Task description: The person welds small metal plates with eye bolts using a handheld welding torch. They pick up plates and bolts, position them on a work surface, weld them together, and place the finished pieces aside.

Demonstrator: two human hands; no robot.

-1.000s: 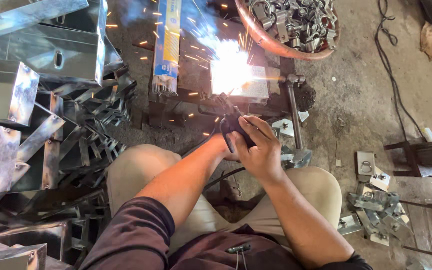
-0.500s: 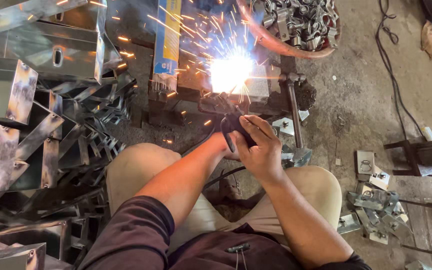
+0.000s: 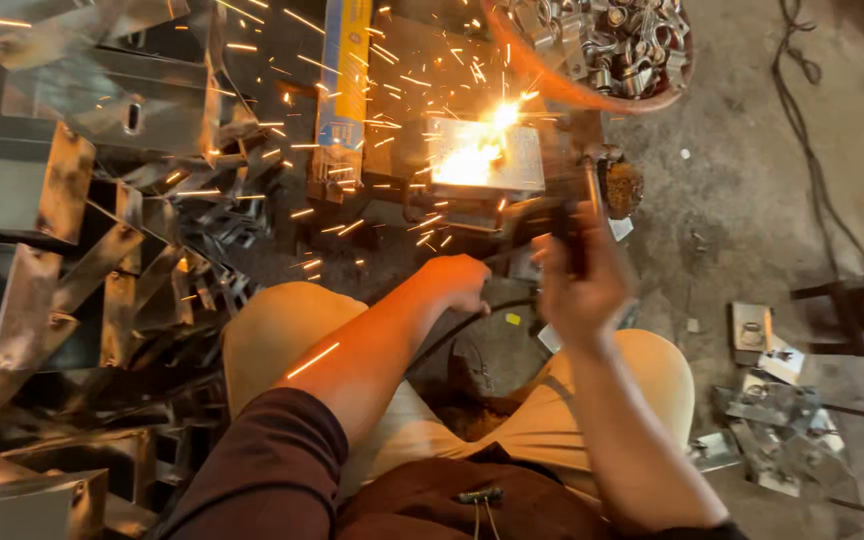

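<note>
Steel plate (image 3: pixel 487 155) glare-hidden | right hand (image 3: pixel 580 285) blurred | electrode holder (image 3: pixel 569 235) indistinct

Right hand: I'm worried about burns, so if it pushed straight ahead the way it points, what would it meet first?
Probably the glowing metal plate, where sparks are flying. The right hand grips a dark holder aimed up toward it; depth is unclear, so this is a guess.
</note>
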